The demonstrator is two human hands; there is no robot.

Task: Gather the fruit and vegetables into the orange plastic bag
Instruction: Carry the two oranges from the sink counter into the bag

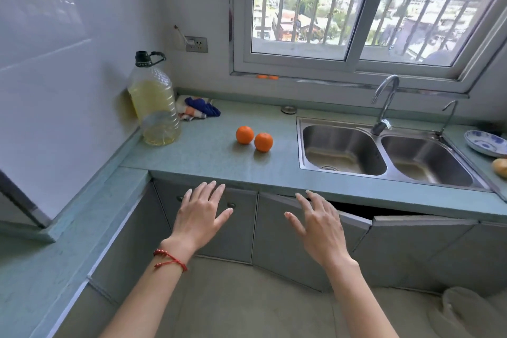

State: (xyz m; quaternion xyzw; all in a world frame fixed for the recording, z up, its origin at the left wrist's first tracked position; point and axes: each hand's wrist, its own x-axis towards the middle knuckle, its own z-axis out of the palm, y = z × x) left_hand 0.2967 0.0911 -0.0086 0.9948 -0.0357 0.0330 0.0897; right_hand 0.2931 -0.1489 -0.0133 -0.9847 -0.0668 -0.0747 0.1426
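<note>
Presently both hands hover below the counter edge, in front of the cabinet doors — the left hand and right hand each with fingers spread wide, palms down, holding nothing. Two oranges sit just beside each other on the green countertop, between an oil bottle and the double sink — well apart from either hand.

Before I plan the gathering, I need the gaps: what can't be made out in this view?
Head view only:
- Orange plastic bag: not in frame.
- Yellowish item: cut off by the right edge; identity unclear.
- Two small orange things on the window sill: too small to name.
- Cabinet interior: dark behind the ajar door.
- Patterned dish: partly cropped; contents unseen.
</note>
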